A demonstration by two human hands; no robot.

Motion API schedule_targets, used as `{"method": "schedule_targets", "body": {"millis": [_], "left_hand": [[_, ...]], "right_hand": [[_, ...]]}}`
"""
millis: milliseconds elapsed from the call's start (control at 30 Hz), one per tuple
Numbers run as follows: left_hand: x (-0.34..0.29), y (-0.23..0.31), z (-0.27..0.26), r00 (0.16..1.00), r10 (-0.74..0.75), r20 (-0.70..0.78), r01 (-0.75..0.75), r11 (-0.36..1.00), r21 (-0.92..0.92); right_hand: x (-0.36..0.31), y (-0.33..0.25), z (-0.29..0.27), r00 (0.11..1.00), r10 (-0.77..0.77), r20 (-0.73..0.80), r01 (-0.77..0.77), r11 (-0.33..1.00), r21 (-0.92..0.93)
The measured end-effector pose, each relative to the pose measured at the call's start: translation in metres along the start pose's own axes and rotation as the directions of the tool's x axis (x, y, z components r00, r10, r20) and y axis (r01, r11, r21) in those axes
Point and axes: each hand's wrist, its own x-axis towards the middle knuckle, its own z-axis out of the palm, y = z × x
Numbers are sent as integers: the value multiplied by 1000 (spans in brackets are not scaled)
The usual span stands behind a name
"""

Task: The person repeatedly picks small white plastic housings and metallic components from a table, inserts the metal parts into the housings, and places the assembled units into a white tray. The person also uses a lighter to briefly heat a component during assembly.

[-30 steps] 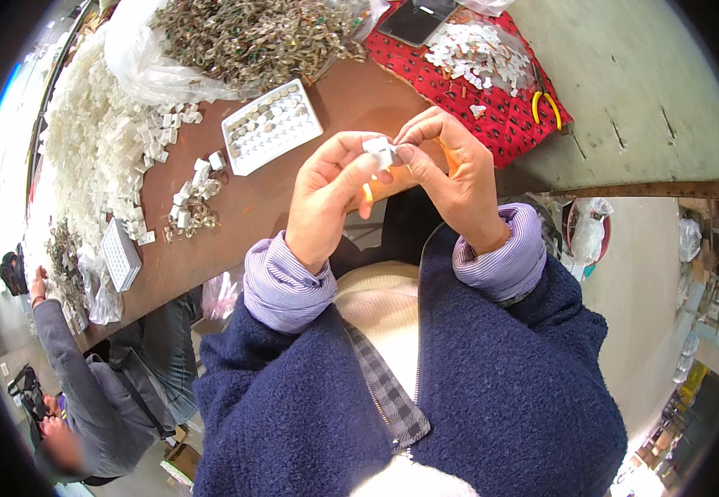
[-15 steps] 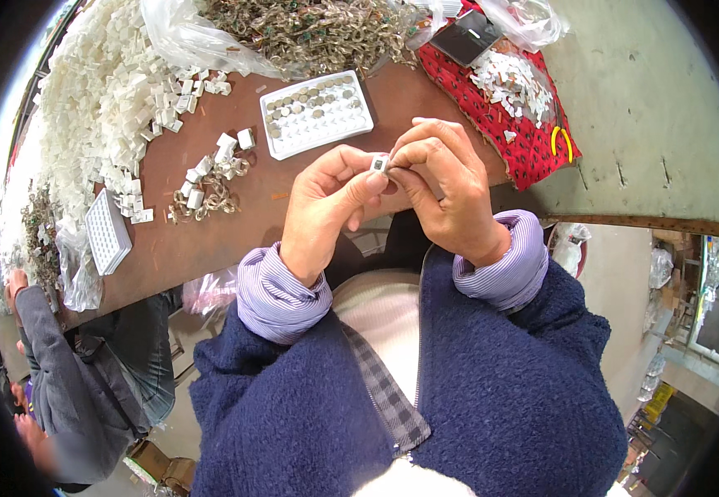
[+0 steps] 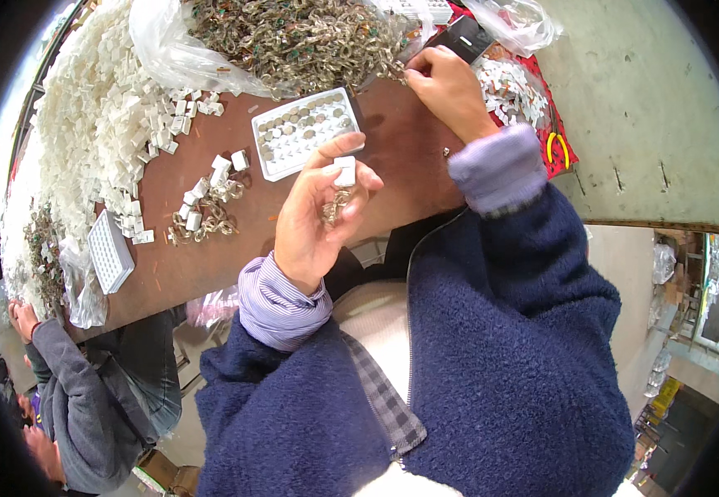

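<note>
Brown table [image 3: 247, 219] in a workshop. Small group of wired blocks [image 3: 202, 203] looks done; big block heap [image 3: 94, 99] and wire pile [image 3: 293, 37] look like plenty left. Disc tray [image 3: 275, 175] part filled. Left hand [image 3: 314, 219] holds a white block [image 3: 344, 172], wire [image 3: 335, 209] at palm. Block's well apart from right hand [image 3: 450, 91], fingers curled at wire pile's edge; can't tell if gripping.

Holding a small white block [image 3: 344, 171] and curly cord [image 3: 334, 207] in the left hand [image 3: 305, 228], mid-frame. Reaching with the right hand [image 3: 450, 93] beside a big shiny cord heap [image 3: 293, 41] up top. Also showing lots of white blocks [image 3: 86, 116] at upper left, a white tray [image 3: 289, 157] near the middle, and yellow handles [image 3: 565, 151] at upper right.
</note>
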Motion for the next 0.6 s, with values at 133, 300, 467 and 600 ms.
{"method": "schedule_targets", "body": {"millis": [133,300,467,600], "left_hand": [[5,-16,7,982,22,-186,16,980,199],[12,-36,21,939,-4,-345,131,929,346],[-1,-25,27,941,177,-287,25,811,585],[-13,-6,22,936,250,-248,-14,730,683]], "right_hand": [[-53,-1,-37,977,153,150,-197,918,346],[-101,-7,-46,983,94,156,-170,778,604],[-118,-36,-62,976,-16,216,-147,683,715],[-126,-67,-62,967,-182,177,12,729,684]]}}
